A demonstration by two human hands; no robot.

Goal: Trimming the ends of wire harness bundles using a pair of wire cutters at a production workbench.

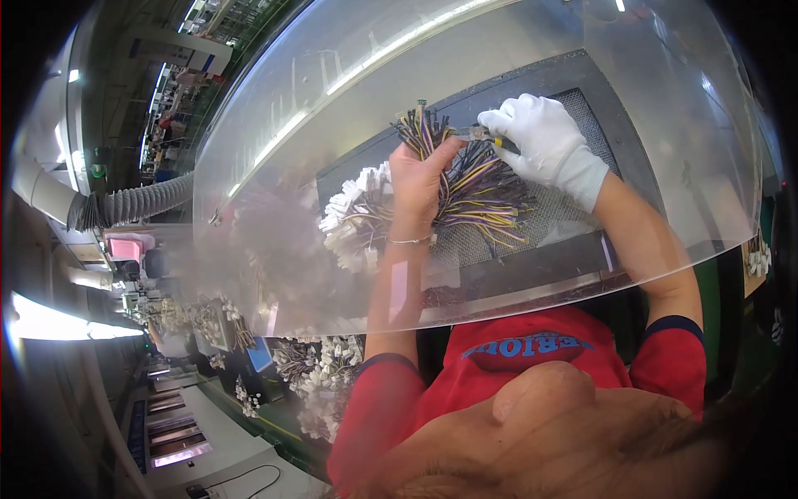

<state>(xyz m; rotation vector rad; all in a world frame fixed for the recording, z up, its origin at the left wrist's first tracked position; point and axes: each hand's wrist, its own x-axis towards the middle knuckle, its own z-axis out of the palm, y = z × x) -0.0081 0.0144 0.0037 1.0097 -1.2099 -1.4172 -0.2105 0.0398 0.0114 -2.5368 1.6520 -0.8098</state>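
Observation:
My bare left hand [416, 181] is closed around a bundle of thin wires [426, 133], yellow, purple and black, whose dark ends fan out above the fist. My right hand [542, 143], in a white glove, grips a small metal tool [480, 134] with a yellow part. The tool's tip reaches toward the bundle near my left thumb; whether it touches the wires I cannot tell. Loose wires [486, 195] spread out below and between the hands. Beside my left wrist lies a heap of white plastic connectors [357, 212].
A curved clear shield [291, 158] arches over the work and my forearms. Beneath is a dark-framed mesh panel [611, 137]. More wire harnesses with white connectors [324, 382] are heaped at lower left. A grey flexible duct [137, 201] stands at left.

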